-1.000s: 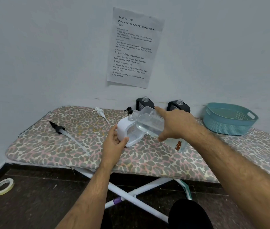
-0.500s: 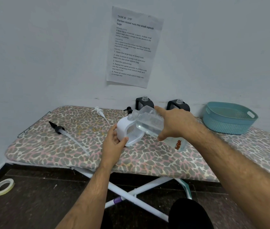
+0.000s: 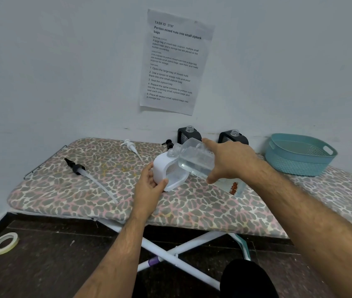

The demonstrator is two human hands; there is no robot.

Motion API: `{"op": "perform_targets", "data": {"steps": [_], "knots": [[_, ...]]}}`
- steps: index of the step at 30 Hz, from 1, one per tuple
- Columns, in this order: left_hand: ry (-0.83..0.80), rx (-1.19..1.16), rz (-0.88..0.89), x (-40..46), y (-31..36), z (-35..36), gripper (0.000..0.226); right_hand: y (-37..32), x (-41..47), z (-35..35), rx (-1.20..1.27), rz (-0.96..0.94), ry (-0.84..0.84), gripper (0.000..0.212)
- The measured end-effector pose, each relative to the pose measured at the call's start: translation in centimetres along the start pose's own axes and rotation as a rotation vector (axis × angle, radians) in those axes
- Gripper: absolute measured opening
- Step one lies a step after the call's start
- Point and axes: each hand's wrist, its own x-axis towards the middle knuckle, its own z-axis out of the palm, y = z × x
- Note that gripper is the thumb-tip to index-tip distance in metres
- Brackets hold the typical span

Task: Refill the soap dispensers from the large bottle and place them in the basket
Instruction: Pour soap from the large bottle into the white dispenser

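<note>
A white soap dispenser (image 3: pixel 161 169) stands on the leopard-print ironing board (image 3: pixel 67 190), its open neck uncapped. My left hand (image 3: pixel 149 186) grips its near side. My right hand (image 3: pixel 229 161) holds the large clear bottle (image 3: pixel 194 158) tilted to the left, its mouth right at the dispenser's neck, clear liquid inside. Two black dispensers (image 3: pixel 189 134) (image 3: pixel 233 136) with open necks stand at the wall. The teal basket (image 3: pixel 300 154) sits at the right with nothing visible in it.
Loose pumps lie on the board: a black one with a long tube (image 3: pixel 78 168), a white one (image 3: pixel 131 147), another black one (image 3: pixel 168 143). A tape roll (image 3: pixel 4 243) lies on the dark floor. A paper sheet (image 3: pixel 175 61) hangs on the wall.
The view has shifted slightly. Both hands, the bottle and the white dispenser keep the same pose.
</note>
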Motion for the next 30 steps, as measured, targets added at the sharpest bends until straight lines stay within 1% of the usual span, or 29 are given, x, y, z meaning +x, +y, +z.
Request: {"op": "perform_targets", "data": {"steps": [30], "knots": [[0.002, 0.017, -0.004, 0.04, -0.17, -0.05, 0.064, -0.03, 0.1, -0.23, 0.0, -0.004, -0.022, 0.118]]}}
